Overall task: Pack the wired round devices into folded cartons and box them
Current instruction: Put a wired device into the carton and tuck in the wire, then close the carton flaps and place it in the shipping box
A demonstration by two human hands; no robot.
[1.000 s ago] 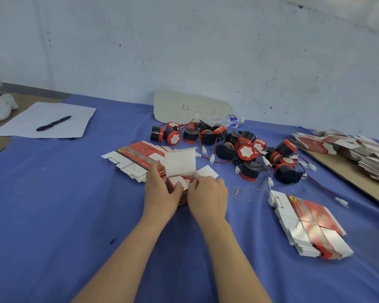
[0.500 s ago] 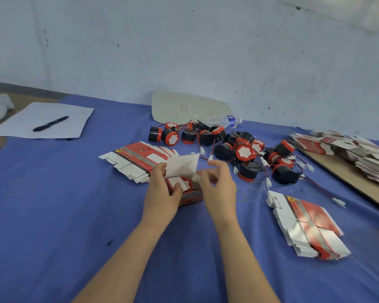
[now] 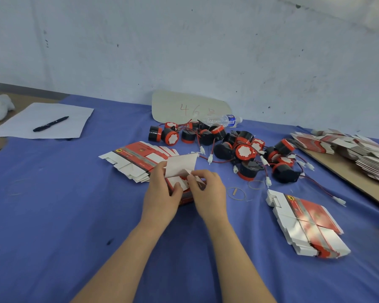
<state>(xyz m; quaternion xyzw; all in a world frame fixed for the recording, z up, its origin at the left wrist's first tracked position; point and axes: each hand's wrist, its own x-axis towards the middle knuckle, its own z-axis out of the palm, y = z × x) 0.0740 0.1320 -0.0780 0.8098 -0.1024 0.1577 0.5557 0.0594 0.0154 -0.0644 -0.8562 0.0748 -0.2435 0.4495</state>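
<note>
Right hand [image 3: 208,191] lower, left hand [image 3: 160,193] alongside, fingers [image 3: 176,190] tight on carton [image 3: 181,165] before "46" card [image 3: 184,106].

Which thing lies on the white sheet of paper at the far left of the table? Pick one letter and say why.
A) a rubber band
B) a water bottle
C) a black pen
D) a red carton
C: a black pen lies slantwise across the white sheet of paper, and nothing else rests on that sheet.

Even cool daylight, soft shadows, wide-angle bending at edges, right side blurred
</note>
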